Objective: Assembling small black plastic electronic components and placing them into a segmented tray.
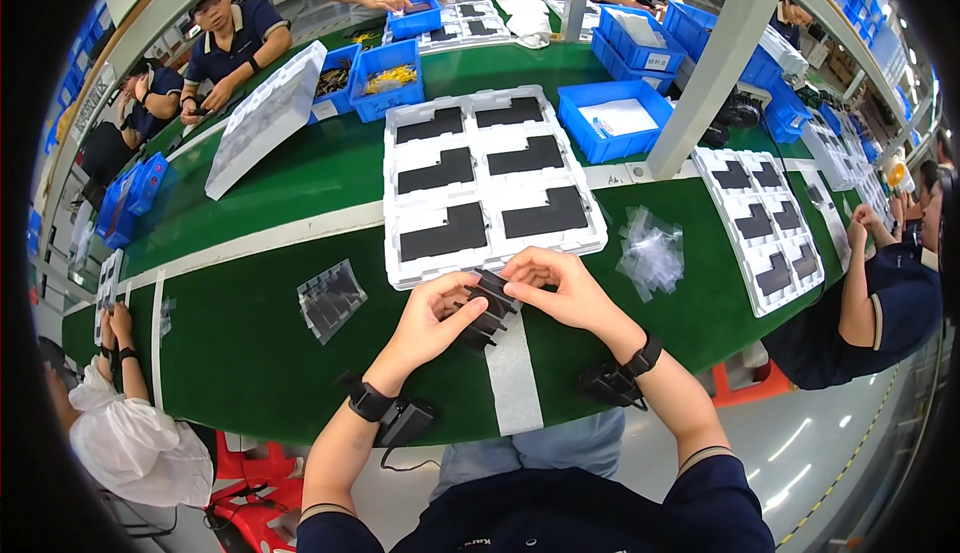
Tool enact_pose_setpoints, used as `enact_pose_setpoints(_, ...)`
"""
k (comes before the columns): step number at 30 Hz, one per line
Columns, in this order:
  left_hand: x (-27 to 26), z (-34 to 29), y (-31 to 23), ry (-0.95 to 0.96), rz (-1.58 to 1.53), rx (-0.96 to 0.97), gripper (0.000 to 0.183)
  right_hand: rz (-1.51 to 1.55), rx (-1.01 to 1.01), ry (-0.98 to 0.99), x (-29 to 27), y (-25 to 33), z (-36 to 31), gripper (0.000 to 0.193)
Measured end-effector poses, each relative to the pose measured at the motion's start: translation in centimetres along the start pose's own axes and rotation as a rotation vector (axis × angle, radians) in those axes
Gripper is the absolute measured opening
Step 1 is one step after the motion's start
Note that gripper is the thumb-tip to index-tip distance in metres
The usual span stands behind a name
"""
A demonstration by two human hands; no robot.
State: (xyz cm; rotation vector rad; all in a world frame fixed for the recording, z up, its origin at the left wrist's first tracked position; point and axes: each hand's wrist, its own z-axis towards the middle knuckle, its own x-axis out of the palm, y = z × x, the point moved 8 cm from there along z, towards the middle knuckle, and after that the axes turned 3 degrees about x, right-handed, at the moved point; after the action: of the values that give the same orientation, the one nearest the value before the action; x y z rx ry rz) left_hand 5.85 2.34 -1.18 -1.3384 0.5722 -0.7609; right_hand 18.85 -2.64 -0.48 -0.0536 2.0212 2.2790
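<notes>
- Left hand [432, 321]: pinching the toothed black piece [489, 327], thumb laid across its front, fingers curled behind.
- Right hand [562, 288]: thumb and forefinger pinching the upper right end of the same piece (exact contact too small to tell).
- Piece sits lower center of frame, raised in front of the white tray's [408, 271] near edge, above the pale strip [515, 383] on the green table [250, 373].
- Handling, my read: let the left do the holding, right only the fine work at the end. Grip by the edges, keep it flat; the narrow tabs look easy to bend.
- Better to work it low over the table (a slip then drops a short way).
- Just beyond the hands: six black L-shaped parts [545, 216] in the tray; I'd keep knuckles off the nearest pair.
- Left of the hands: clear sheet [333, 303] with black strips. Right: loose pile of clear film [650, 256]; sleeves should stay out of it, film slides easily.
- Upper right of center: blue bin [592, 150] with white sheets inside.
</notes>
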Motion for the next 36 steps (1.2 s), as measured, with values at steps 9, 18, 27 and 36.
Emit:
enact_pose_setpoints(9, 0.4, 0.0, 0.7, 0.083, 0.024, -0.005, 0.023, 0.035, 0.084, 0.039, 0.1, -1.2, 0.0, 0.011)
enact_pose_setpoints(18, -0.4, 0.2, 1.1, 0.036, 0.044, -0.051, 0.017, 0.055, 0.061, 0.057, 0.3, -1.0, 0.0, 0.011)
enact_pose_setpoints(27, -1.2, 0.2, 1.6, -0.036, 0.107, -0.091, 0.011, -0.072, 0.047, -0.011, 0.0, -0.8, -0.1, 0.015)
enact_pose_setpoints(36, -1.5, 0.2, 1.9, -0.047, 0.107, -0.118, 0.013, -0.198, 0.052, -0.064, -0.4, -0.2, -0.2, 0.016)
